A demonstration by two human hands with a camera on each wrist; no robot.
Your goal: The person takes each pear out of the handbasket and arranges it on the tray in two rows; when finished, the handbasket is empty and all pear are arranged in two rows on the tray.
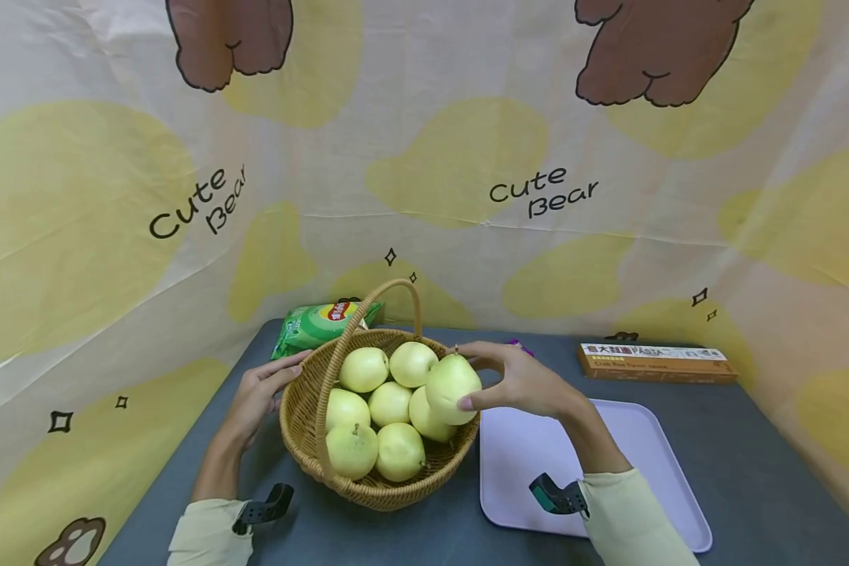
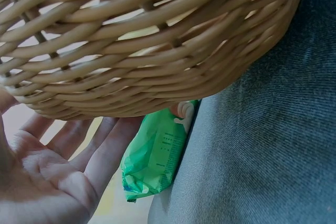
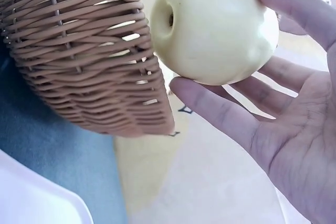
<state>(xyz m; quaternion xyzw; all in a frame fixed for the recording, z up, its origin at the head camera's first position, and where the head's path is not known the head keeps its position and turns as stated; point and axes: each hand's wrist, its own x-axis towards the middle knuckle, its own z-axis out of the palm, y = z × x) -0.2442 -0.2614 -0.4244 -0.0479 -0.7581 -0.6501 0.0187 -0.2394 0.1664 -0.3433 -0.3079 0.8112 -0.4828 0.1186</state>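
A wicker basket (image 1: 375, 495) with an arched handle stands on the table, holding several pale green pears (image 1: 401, 452). At its right rim my right hand (image 1: 523, 383) grips one pear (image 1: 453, 389) between thumb and fingers, above the others. In the right wrist view this pear (image 3: 220, 30) shows its dimpled end toward the basket wall (image 3: 89, 61). My left hand (image 1: 258, 397) rests against the basket's left rim, fingers fairly straight. The left wrist view shows that palm (image 2: 47, 177) unfolded, with the fingertips hidden behind the weave (image 2: 157, 61).
A lilac tray (image 1: 531, 479) lies right of the basket, under my right forearm. Behind the basket on the left is a green chip bag (image 1: 311, 326). A pasta box (image 1: 658, 365) lies at the back right. A small purple packet (image 1: 521, 347) is partly hidden behind my right hand.
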